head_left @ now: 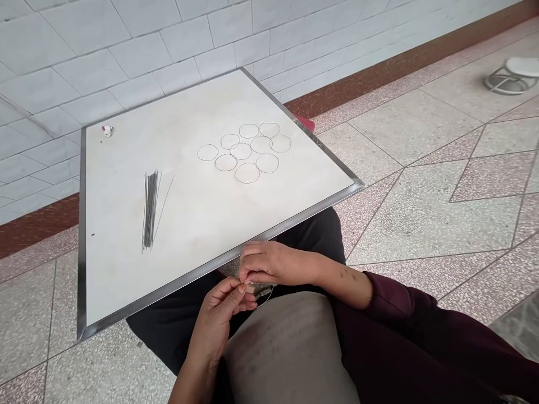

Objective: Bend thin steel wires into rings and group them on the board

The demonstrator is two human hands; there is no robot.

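My left hand [221,308] and my right hand [267,264] meet over my lap, just off the near edge of the table. Both sets of fingers pinch a thin wire [269,297], whose curved part shows below my right hand. The spot where the fingertips come together hides the wire's ends. On the white table [181,134] lie several thin wire rings [247,173], some overlapping. A bundle of straight dark wires [150,213] rests toward the left, with one loose wire [165,202] slanting beside it.
A small white and red object [108,131] sits near the table's far left corner. Metal trim [219,260] borders the tabletop. Behind stands a tiled wall [138,50]. A white stool [516,73] is on the floor at far right.
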